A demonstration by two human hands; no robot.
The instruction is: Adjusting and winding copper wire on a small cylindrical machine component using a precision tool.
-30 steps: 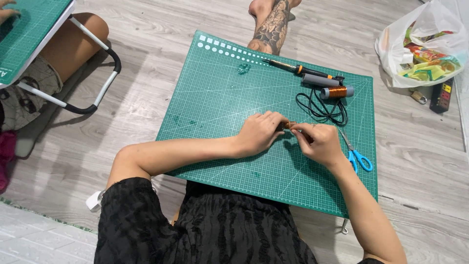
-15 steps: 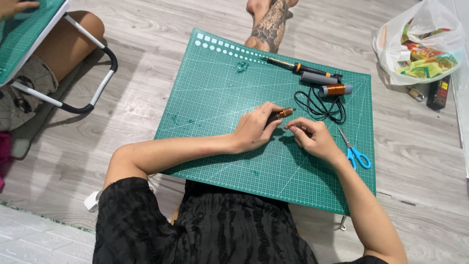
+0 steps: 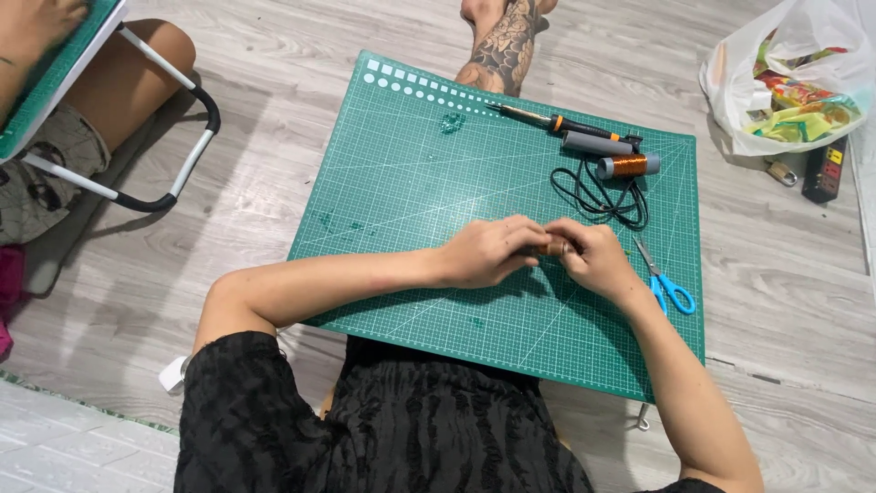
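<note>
hands (image 3: 493, 251) (image 3: 598, 258) curled together around copper coil (image 3: 554, 247)

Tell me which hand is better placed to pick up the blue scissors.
Right. The right hand lies just beside the scissors on the green mat, while the left hand is farther away. Both hands grip a small copper coil.

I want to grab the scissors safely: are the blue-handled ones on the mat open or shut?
Shut, as far as it shows: the scissors lie flat on the cutting mat beside the right hand, blades together in one thin line.
</note>
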